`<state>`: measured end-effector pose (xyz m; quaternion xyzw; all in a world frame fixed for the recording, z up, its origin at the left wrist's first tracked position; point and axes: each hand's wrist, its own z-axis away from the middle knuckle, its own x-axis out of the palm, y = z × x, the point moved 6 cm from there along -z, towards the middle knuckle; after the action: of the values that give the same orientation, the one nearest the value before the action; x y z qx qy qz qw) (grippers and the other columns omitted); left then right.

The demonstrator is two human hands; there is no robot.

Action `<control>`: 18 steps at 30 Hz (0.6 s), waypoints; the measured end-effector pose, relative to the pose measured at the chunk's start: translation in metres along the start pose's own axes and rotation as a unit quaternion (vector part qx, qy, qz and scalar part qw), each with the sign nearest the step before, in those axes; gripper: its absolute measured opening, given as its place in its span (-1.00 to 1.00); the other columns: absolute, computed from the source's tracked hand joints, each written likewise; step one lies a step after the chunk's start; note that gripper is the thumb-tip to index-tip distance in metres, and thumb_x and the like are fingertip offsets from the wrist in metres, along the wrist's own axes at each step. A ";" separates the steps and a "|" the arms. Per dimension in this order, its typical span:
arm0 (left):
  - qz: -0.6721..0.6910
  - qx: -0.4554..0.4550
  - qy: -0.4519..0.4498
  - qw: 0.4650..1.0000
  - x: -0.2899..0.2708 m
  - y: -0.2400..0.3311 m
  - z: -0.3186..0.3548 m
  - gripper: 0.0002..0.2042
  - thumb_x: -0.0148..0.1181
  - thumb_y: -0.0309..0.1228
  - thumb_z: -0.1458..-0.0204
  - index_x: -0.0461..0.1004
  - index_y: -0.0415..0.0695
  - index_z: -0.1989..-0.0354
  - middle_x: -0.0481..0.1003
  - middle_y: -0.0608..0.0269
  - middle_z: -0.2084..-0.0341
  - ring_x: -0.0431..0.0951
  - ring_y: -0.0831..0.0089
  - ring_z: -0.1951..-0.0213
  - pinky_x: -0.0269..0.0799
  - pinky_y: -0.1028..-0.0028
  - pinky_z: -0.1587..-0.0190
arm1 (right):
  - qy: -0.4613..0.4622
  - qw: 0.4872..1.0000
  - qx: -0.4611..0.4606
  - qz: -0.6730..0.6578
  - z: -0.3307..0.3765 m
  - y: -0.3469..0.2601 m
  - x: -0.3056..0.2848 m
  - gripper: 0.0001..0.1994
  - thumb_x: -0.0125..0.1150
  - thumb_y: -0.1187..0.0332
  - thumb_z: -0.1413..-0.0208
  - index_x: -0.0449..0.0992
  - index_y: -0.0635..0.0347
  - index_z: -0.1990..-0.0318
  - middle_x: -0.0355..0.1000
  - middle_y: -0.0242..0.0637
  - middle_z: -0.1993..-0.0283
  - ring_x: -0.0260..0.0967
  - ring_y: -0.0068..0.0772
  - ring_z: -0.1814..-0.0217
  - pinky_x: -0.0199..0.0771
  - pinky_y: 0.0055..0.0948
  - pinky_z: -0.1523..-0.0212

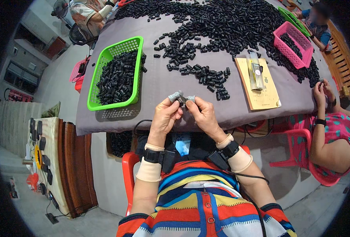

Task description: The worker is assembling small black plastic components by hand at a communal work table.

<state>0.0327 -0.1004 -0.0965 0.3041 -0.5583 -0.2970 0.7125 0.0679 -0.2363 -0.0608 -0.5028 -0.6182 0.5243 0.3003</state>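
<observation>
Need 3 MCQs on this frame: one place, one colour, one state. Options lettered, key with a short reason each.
1. Where is the green basket?
A. Left of the person's hands
B. On the floor
C. On the yellow card

2. What colour is the basket at the table's far right?
A. Blue
B. Pink
C. White

3. What are the left hand and right hand doing?
A. Resting flat
B. Pinching small grey pieces together
C. Gripping the green basket

Key: 1 A, it sits on the table left of the hands. 2 B, its mesh is pink. 3 B, the fingertips of both hands meet on the grey pieces.

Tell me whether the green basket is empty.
No, the green basket is heaped with small black parts.
</observation>
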 end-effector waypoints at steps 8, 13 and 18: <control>0.040 0.017 -0.021 0.999 -0.012 -0.001 -0.003 -0.76 0.09 -0.51 -0.08 0.41 -0.20 0.06 0.46 0.32 0.43 0.41 0.62 0.53 0.31 0.68 0.54 | 0.006 0.991 -0.090 0.103 0.001 -0.017 0.000 -0.78 0.16 0.33 -0.05 0.37 0.28 0.52 0.33 -0.14 0.59 0.31 -0.20 0.62 0.21 -0.33 0.61; 0.061 0.003 -0.025 0.998 -0.006 0.001 0.000 -0.73 0.12 -0.47 -0.07 0.40 -0.20 0.05 0.47 0.30 0.39 0.40 0.62 0.51 0.33 0.67 0.48 | 0.012 0.982 -0.126 0.143 0.004 -0.019 0.006 -0.80 0.18 0.31 -0.02 0.40 0.24 0.51 0.36 -0.17 0.54 0.35 -0.07 0.55 0.27 -0.26 0.59; 0.053 -0.001 -0.036 0.998 -0.007 0.001 0.000 -0.76 0.10 -0.46 -0.08 0.43 -0.20 0.06 0.48 0.30 0.38 0.40 0.62 0.52 0.32 0.67 0.50 | 0.007 0.982 -0.117 0.145 0.004 -0.019 0.006 -0.80 0.18 0.30 -0.02 0.40 0.23 0.50 0.36 -0.18 0.54 0.36 -0.09 0.54 0.28 -0.26 0.58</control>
<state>0.0315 -0.0946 -0.0996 0.2631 -0.5983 -0.2702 0.7070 0.0561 -0.2309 -0.0446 -0.6224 -0.5937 0.4828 0.1642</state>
